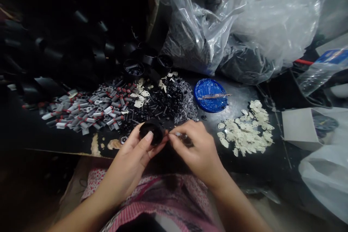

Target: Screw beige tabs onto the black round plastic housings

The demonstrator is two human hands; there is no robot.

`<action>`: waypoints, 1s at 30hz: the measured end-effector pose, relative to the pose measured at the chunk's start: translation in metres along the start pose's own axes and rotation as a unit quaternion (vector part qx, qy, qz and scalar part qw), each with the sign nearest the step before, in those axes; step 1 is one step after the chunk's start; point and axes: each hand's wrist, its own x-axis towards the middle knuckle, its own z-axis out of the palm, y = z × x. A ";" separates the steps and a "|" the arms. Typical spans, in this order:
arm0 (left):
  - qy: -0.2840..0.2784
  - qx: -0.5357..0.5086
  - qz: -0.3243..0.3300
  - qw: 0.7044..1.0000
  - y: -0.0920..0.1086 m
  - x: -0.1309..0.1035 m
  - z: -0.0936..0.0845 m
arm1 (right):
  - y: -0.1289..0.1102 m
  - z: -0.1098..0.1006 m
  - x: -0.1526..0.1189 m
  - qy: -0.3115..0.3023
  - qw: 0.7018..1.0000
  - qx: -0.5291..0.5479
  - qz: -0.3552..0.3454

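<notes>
My left hand [136,156] is closed around a black round cup-like part [151,131], its opening tilted up and the thumb at its rim. Close beside it on the right, my right hand [194,143] pinches thumb and forefinger together near the part's side. A small shiny bit shows between those fingers, too small to name. Behind the hands lie small black springs [134,116], dark small parts [168,98] and a heap of slim grey pieces [187,101]. Grey cylinders with red bands [92,110] are piled to the left.
A blue lid [209,92] smeared with grease carries a thin stick [214,96]. Cream flat tabs [248,128] lie heaped on the right. Clear plastic bags [206,32] stand at the back, a white box [300,127] at the right. Black round housings [133,68] sit behind the piles.
</notes>
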 end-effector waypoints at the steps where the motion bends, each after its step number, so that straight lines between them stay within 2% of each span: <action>1: -0.002 -0.002 0.001 1.000 0.000 -0.001 0.000 | -0.001 0.000 0.000 0.006 1.000 0.016 0.005; 4: -0.004 0.014 0.000 1.000 -0.002 -0.003 -0.002 | -0.003 0.000 -0.001 0.032 0.999 0.044 0.003; 10: -0.014 0.040 -0.008 0.999 -0.008 -0.005 -0.006 | -0.005 0.002 -0.002 0.065 0.996 0.026 -0.050; 14: -0.002 -0.027 -0.023 0.999 -0.003 -0.005 -0.001 | -0.002 0.004 -0.003 0.066 0.995 0.071 -0.025; 19: -0.060 -0.120 -0.076 0.988 0.002 -0.005 0.003 | 0.001 0.006 -0.004 0.060 0.994 0.093 0.015; 22: -0.060 -0.106 -0.049 0.991 0.000 -0.004 0.002 | 0.002 0.006 -0.006 0.054 0.995 0.079 0.027; 26: -0.045 -0.043 0.009 0.998 -0.004 -0.005 0.000 | 0.002 0.004 -0.006 0.040 0.999 0.020 0.009; 30: -0.042 -0.002 0.018 0.999 -0.005 -0.006 -0.002 | -0.001 0.000 -0.006 0.029 0.999 -0.008 -0.015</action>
